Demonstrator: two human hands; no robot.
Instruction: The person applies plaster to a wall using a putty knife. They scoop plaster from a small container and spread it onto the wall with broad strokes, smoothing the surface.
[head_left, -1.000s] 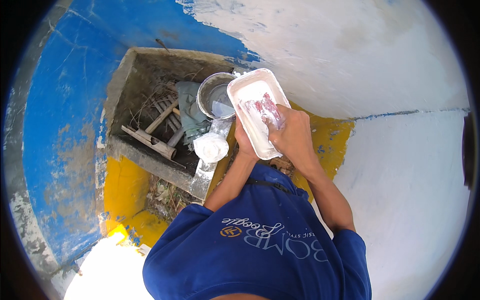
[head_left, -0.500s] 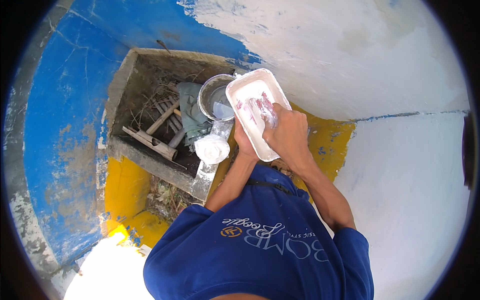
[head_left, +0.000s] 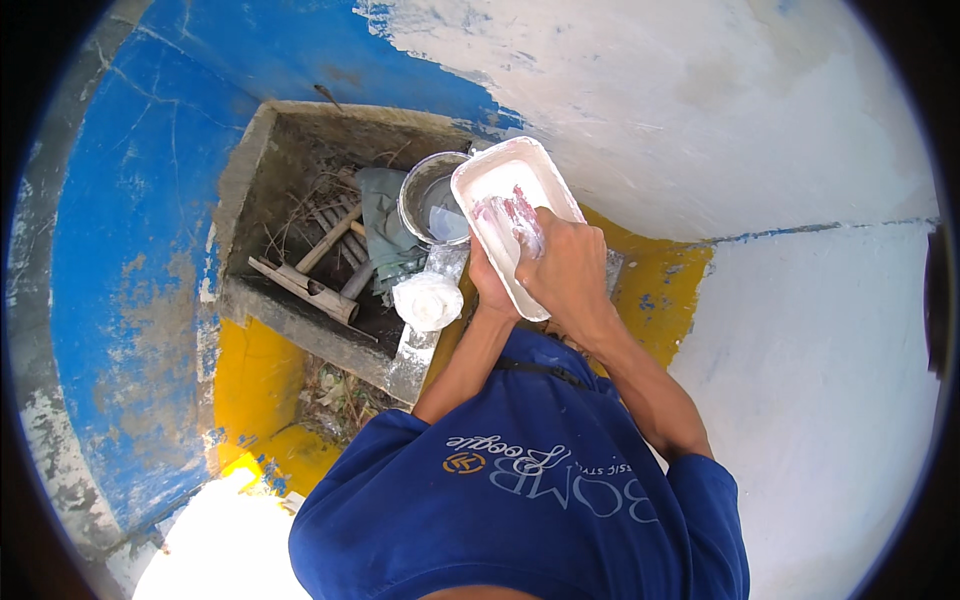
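Note:
A white rectangular tray (head_left: 545, 185) is held at a slant by my left hand (head_left: 490, 275), whose fingers wrap round its left side, partly hidden under it. My right hand (head_left: 565, 260) is closed on a paint-smeared pinkish object (head_left: 508, 218) in the tray; I cannot make out what it is. Left of the tray stands a round bucket (head_left: 422, 195) with greyish contents. A crumpled white bundle (head_left: 428, 300), smeared white, sits on a paint-marked ledge (head_left: 413, 355) just below the bucket and left of my left hand.
A concrete basin (head_left: 245, 175) holds bamboo pieces (head_left: 310, 290), twigs and a grey-green cloth (head_left: 385, 230). Around it are a blue wall (head_left: 140, 250), a partly white-painted wall (head_left: 700, 110), a pale wall (head_left: 800, 380) at right and yellow surfaces (head_left: 255, 380).
My right hand and the pinkish object have shifted slightly left within the tray. My left hand keeps holding the tray in nearly the same place.

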